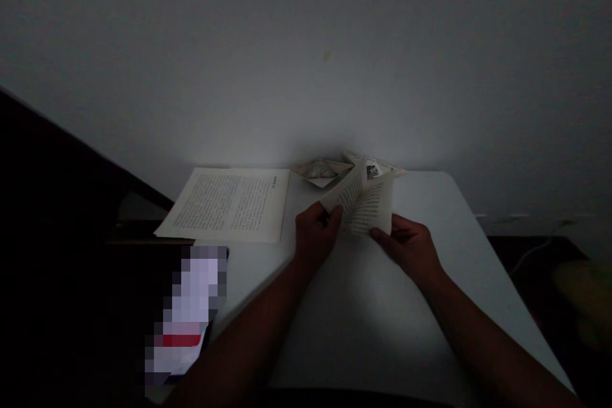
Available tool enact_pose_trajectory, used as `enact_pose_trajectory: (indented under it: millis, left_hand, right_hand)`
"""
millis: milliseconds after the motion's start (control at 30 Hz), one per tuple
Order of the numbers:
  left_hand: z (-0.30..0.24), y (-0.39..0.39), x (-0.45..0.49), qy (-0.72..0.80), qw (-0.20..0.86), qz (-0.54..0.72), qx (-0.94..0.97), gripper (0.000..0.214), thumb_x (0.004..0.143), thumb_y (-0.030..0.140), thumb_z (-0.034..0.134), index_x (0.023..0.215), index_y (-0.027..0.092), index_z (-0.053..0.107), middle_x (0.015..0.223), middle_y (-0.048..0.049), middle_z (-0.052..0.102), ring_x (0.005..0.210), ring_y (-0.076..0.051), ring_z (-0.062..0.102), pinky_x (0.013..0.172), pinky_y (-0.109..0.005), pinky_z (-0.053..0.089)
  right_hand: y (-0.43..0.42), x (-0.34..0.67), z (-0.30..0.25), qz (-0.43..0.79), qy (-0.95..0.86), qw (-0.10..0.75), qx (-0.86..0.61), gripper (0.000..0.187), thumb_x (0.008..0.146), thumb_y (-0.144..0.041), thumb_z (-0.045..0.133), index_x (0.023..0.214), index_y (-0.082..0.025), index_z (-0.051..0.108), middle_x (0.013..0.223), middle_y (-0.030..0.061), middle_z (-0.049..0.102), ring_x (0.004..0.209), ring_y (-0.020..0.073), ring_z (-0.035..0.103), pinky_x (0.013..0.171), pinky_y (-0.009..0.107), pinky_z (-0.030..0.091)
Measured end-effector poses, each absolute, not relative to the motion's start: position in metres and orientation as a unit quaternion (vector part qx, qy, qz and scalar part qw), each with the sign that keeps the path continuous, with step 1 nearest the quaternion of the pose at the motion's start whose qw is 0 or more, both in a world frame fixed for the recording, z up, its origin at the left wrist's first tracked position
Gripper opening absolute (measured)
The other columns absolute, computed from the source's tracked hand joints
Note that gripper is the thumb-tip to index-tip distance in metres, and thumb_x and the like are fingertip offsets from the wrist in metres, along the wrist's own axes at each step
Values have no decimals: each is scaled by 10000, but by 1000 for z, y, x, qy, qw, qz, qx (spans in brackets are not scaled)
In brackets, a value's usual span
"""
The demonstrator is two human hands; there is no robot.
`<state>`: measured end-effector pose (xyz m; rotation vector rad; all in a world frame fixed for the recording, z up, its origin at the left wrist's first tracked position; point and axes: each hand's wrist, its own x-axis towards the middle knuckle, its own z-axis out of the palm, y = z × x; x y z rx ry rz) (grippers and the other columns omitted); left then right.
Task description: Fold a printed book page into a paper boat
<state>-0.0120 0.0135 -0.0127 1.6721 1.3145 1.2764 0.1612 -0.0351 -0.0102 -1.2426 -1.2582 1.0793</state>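
A printed sheet of paper [375,204], creased down its middle into a V, is held up just above the white table [344,306]. My left hand [318,233] pinches its lower left edge, the fingers curled and the thumb on the printed side. At the lower right corner, my right hand [411,245] grips the sheet between thumb and fingers. Behind the sheet, against the wall, rest a folded paper boat [322,172] and another folded paper piece [382,167], the second partly hidden by the sheet.
Flat printed pages [229,204] lie at the table's back left. A lit phone [186,312], its screen blurred out, is at the left edge near my left forearm. The wall [306,64] rises directly behind the table. A pale cable [535,248] runs beyond the right edge.
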Motion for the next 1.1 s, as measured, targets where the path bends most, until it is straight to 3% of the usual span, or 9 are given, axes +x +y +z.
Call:
enact_pose_trajectory:
  millis: [100,167,233,300,367,467,633,767,1100]
  left_hand:
    - [-14,16,-18,491,335,481,645,251,803,354,570,872,134,667,660,-5,599,601,-120,533,602,-235,445]
    - [-15,19,-22,481,343,464,660,247,800,346,570,888,137,668,677,-9,609,605,-123,541,601,-237,450]
    - [-16,22,-24,474,346,447,675,226,793,336,574,841,135,664,678,-13,610,604,-123,541,595,-235,448]
    - [-16,24,-25,471,335,430,694,206,781,328,580,764,134,648,654,-10,597,595,-120,530,576,-228,434]
    - [-16,25,-25,471,315,409,715,202,768,322,587,704,134,622,612,2,564,570,-112,505,545,-219,406]
    - [-16,25,-23,477,286,382,738,220,761,326,585,659,131,588,575,13,526,539,-103,468,518,-217,368]
    - [-15,25,-24,477,271,340,763,181,766,309,575,716,136,597,633,2,569,580,-113,488,550,-225,375]
    - [-12,29,-33,480,210,268,808,196,734,315,622,648,145,579,622,-4,556,622,-137,492,605,-258,382]
    - [-13,32,-39,474,150,203,843,234,746,365,633,649,158,581,666,-18,570,685,-164,514,663,-281,404]
  right_hand:
    - [-37,158,-12,331,-572,522,-538,874,586,-388,804,1340,-264,380,1028,72,649,923,241,618,819,454,511]
    - [-39,159,-11,197,-621,509,-563,1113,491,-397,851,1413,-281,238,1152,106,566,1053,281,549,873,494,476]
    - [-41,159,-8,64,-675,467,-567,1002,517,-409,839,1374,-284,334,1299,139,441,1186,325,438,927,522,424]
    - [-42,160,-4,-27,-728,415,-545,699,614,-391,792,1242,-297,500,1379,119,364,1251,345,363,968,541,367]
    - [-43,160,0,-78,-764,375,-519,417,690,-352,744,1079,-301,601,1370,82,397,1251,340,373,981,542,334]
    - [-46,159,3,-115,-772,363,-510,243,734,-311,708,956,-266,619,1227,72,541,1188,310,455,976,521,328]
    - [-51,156,4,-108,-787,343,-501,149,764,-282,669,885,-237,593,875,18,671,971,231,597,1012,499,275]
    - [-54,153,4,-55,-816,311,-484,215,737,-228,650,945,-201,600,811,29,665,848,207,612,1007,474,311]
    - [-54,141,-3,32,-873,221,-433,353,745,-312,666,1082,-211,645,1168,129,599,1065,285,532,898,448,431]
